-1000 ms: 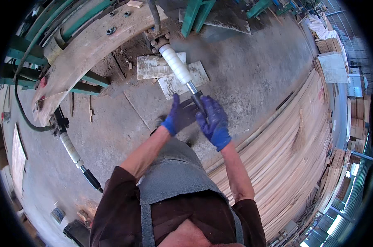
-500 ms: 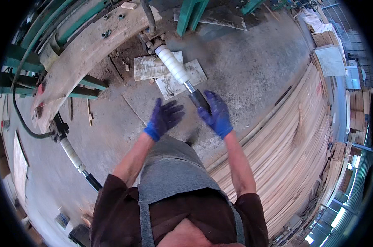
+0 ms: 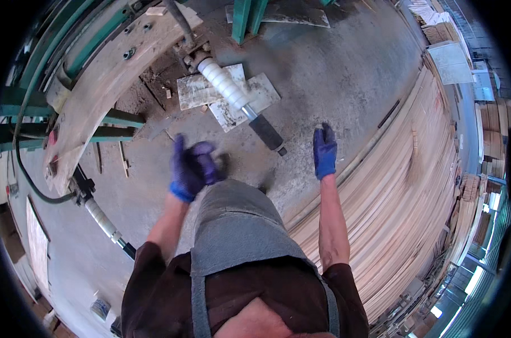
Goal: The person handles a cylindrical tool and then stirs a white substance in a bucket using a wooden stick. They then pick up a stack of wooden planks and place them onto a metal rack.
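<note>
A metal rod wrapped in white slants from the machine toward me and ends in a black grip. To the right of that grip, apart from it, my right hand in a blue-purple glove has its fingers stretched forward and holds nothing. My left hand, gloved alike, hangs over the floor left of the grip. Its thumb and fingers are spread, a little blurred by motion, with nothing visible in them. Grey apron cloth covers my front.
Long wooden strips lie piled along the right. At the left stands a green-framed machine with a curved wooden board. A second wrapped rod points down at the left. Stained flat boards lie on the floor under the nearer rod.
My right hand has left the black grip and moved right. My left hand has moved left, away from the grip. The whole view has shifted slightly.
</note>
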Motion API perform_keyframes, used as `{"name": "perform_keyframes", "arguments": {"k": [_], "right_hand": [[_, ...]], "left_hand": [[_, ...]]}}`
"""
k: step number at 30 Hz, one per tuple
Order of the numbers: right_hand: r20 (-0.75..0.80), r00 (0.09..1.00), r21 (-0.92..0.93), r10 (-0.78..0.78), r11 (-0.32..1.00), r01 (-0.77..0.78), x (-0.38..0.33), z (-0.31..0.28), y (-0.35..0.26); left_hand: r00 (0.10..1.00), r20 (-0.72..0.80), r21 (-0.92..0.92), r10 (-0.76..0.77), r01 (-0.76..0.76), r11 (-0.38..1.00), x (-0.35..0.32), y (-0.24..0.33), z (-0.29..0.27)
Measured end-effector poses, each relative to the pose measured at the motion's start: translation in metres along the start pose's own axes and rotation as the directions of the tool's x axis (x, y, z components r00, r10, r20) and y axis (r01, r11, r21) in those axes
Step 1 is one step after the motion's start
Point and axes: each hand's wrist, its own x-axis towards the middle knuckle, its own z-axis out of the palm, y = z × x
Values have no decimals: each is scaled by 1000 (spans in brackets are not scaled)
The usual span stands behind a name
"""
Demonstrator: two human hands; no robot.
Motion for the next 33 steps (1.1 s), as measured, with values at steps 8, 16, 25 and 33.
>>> {"name": "perform_keyframes", "arguments": {"k": [8,16,25,33], "right_hand": [[169,983,10,77,997,-80,9,8,-9],[7,1000,-21,-6,1000,6,20,-2,-28],[-4,1000,54,2,999,-2,62,-54,23],[545,838,-122,27,991,47,71,-180,203]], "left_hand": [[682,-721,198,127,27,980,-41,-8,-79],[660,-748,177,67,101,979,-47,-9,-113],[600,-798,154,61,105,983,-42,-47,-176],[141,-987,-77,-81,32,997,-73,-192,-236]]}}
